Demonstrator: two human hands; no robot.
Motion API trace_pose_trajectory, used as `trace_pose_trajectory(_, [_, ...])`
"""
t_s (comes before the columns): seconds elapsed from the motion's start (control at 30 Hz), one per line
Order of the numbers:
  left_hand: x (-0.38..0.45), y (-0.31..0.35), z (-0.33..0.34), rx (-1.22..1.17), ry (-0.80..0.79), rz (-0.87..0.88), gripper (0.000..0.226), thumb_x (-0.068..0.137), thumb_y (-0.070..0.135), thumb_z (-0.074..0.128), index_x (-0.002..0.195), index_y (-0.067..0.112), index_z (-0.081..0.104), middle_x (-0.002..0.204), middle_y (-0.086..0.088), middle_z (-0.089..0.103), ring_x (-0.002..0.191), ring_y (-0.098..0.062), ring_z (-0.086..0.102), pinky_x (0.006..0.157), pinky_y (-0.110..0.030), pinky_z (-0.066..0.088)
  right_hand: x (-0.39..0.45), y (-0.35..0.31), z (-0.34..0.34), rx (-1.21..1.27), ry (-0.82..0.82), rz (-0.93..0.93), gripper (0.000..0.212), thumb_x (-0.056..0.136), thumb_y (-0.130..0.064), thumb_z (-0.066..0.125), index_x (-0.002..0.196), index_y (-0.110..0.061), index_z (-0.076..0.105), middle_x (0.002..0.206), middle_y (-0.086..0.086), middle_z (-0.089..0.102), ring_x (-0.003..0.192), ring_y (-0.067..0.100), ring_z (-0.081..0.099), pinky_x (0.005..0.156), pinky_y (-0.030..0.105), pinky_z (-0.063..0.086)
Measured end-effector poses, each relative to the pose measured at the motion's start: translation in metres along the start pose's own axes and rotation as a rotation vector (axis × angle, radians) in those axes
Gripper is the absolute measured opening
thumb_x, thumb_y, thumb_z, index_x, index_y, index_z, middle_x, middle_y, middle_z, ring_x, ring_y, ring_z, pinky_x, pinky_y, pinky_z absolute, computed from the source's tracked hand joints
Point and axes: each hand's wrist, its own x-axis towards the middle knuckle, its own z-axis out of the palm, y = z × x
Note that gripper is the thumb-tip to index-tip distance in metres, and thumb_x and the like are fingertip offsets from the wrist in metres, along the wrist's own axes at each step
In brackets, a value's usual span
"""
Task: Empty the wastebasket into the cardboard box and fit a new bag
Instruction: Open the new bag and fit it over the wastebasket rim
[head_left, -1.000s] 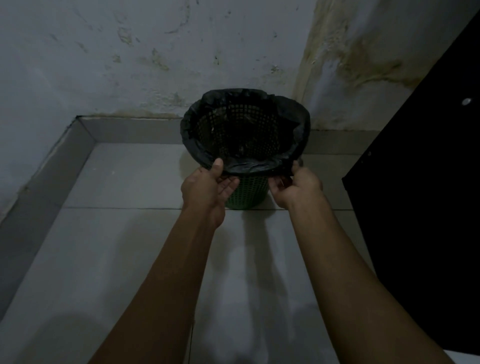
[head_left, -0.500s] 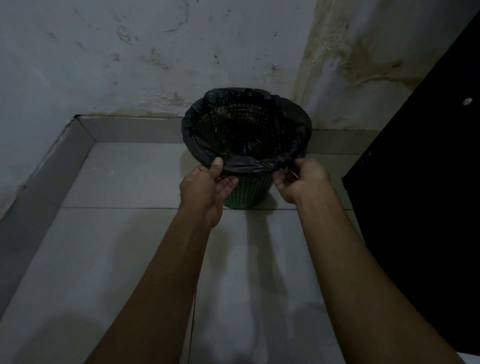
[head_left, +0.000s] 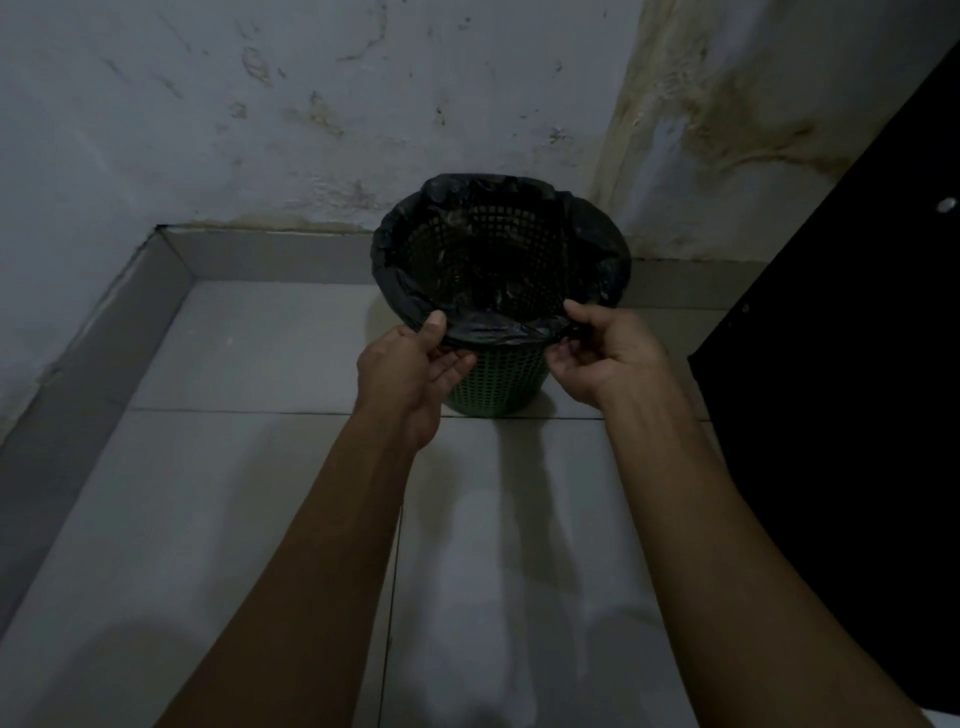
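Fingers (head_left: 457, 364) of the left hand (head_left: 410, 374) curl under the near rim of the black bag (head_left: 498, 332) with the thumb on top, pinching its folded edge, while the right hand (head_left: 608, 358) pinches the same edge just beside them. Beyond both sets of fingertips the green wastebasket (head_left: 498, 384) stands upright on the tiled floor (head_left: 249, 467), near the stained wall (head_left: 260, 104).

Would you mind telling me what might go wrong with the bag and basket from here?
Both hands, left hand and right hand, pinch the thin black bag at the near rim only, so a hard pull may tear it. The far edge looks loosely folded and could slip into the basket. The light green basket stands free on the floor, so tugging may tip it.
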Motion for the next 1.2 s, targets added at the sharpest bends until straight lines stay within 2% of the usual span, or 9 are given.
trace_pose_trajectory(0.2, [-0.003, -0.001, 0.004, -0.361, -0.019, -0.167, 0.019, 0.096, 0.021, 0.055, 0.089, 0.004, 0.058, 0.091, -0.010, 0.060, 0.090, -0.023, 0.060, 0.099, -0.040, 0.047, -0.001, 0.011, 0.000, 0.154, -0.105, 0.015, 0.008, 0.087, 0.005, 0.057, 0.082, -0.001, 0.056, 0.083, 0.012, 0.057, 0.073, 0.023, 0.059, 0.053, 0.032, 0.057])
trace_pose_trajectory(0.3, [-0.002, 0.000, 0.002, -0.511, -0.011, -0.215, 0.022, 0.096, 0.022, 0.055, 0.087, 0.003, 0.060, 0.089, -0.010, 0.059, 0.089, -0.024, 0.060, 0.096, -0.040, 0.046, -0.005, 0.011, 0.001, 0.165, -0.119, 0.008, 0.010, 0.088, 0.006, 0.055, 0.081, -0.001, 0.056, 0.085, 0.014, 0.056, 0.076, 0.026, 0.058, 0.063, 0.042, 0.054])
trace_pose_trajectory(0.53, [0.000, -0.003, 0.005, -0.613, 0.099, -0.215, 0.022, 0.098, 0.009, 0.048, 0.082, -0.002, 0.057, 0.083, -0.012, 0.057, 0.082, -0.020, 0.059, 0.103, -0.036, 0.045, -0.004, 0.021, 0.003, 0.166, -0.128, 0.021, 0.010, 0.088, 0.004, 0.058, 0.079, -0.002, 0.056, 0.082, 0.012, 0.055, 0.072, 0.022, 0.057, 0.061, 0.035, 0.053])
trace_pose_trajectory(0.6, [-0.002, -0.009, 0.007, -0.536, 0.169, -0.216, 0.021, 0.098, 0.014, 0.048, 0.083, 0.001, 0.056, 0.086, -0.010, 0.055, 0.081, -0.019, 0.056, 0.101, -0.033, 0.046, -0.004, 0.029, 0.005, 0.194, -0.147, 0.024, 0.009, 0.087, 0.005, 0.059, 0.081, -0.002, 0.057, 0.084, 0.013, 0.056, 0.076, 0.023, 0.058, 0.067, 0.035, 0.053])
trace_pose_trajectory(0.8, [-0.033, -0.041, 0.035, -0.139, 0.304, -0.017, 0.020, 0.088, 0.025, 0.062, 0.082, 0.006, 0.067, 0.069, -0.003, 0.067, 0.060, -0.014, 0.063, 0.054, -0.024, 0.050, 0.001, 0.046, 0.010, 0.229, -0.174, 0.008, 0.013, 0.086, 0.003, 0.062, 0.098, 0.001, 0.062, 0.094, 0.014, 0.061, 0.090, 0.026, 0.061, 0.089, 0.036, 0.051])
trace_pose_trajectory(0.9, [-0.042, -0.041, 0.045, -0.062, 0.274, 0.035, 0.019, 0.084, 0.019, 0.071, 0.071, 0.005, 0.068, 0.069, -0.007, 0.071, 0.061, -0.016, 0.068, 0.054, -0.023, 0.054, 0.004, 0.050, 0.009, 0.183, -0.168, 0.020, 0.031, 0.082, -0.001, 0.067, 0.113, 0.002, 0.063, 0.106, 0.017, 0.066, 0.106, 0.032, 0.063, 0.100, 0.044, 0.049])
trace_pose_trajectory(0.97, [-0.042, -0.039, 0.047, -0.030, 0.272, 0.023, 0.019, 0.082, 0.018, 0.074, 0.068, 0.006, 0.068, 0.071, -0.007, 0.071, 0.061, -0.016, 0.067, 0.054, -0.022, 0.055, 0.001, 0.052, 0.008, 0.093, -0.183, 0.049, 0.025, 0.081, -0.006, 0.069, 0.106, 0.000, 0.067, 0.109, 0.015, 0.068, 0.109, 0.032, 0.063, 0.101, 0.045, 0.048])
trace_pose_trajectory(1.1, [-0.038, -0.039, 0.048, -0.071, 0.285, -0.002, 0.017, 0.078, 0.015, 0.077, 0.070, 0.002, 0.069, 0.076, -0.011, 0.072, 0.066, -0.020, 0.070, 0.066, -0.030, 0.060, -0.011, 0.057, 0.007, -0.016, -0.194, 0.040, 0.007, 0.086, -0.008, 0.065, 0.085, -0.002, 0.067, 0.087, 0.011, 0.067, 0.085, 0.025, 0.064, 0.084, 0.037, 0.054])
trace_pose_trajectory(1.2, [-0.033, -0.037, 0.046, -0.109, 0.291, -0.036, 0.015, 0.080, 0.012, 0.075, 0.070, 0.004, 0.067, 0.070, -0.009, 0.071, 0.063, -0.018, 0.070, 0.062, -0.029, 0.059, -0.013, 0.060, 0.006, -0.037, -0.200, 0.048, 0.009, 0.086, -0.008, 0.065, 0.092, -0.002, 0.067, 0.094, 0.010, 0.067, 0.091, 0.025, 0.063, 0.096, 0.038, 0.051])
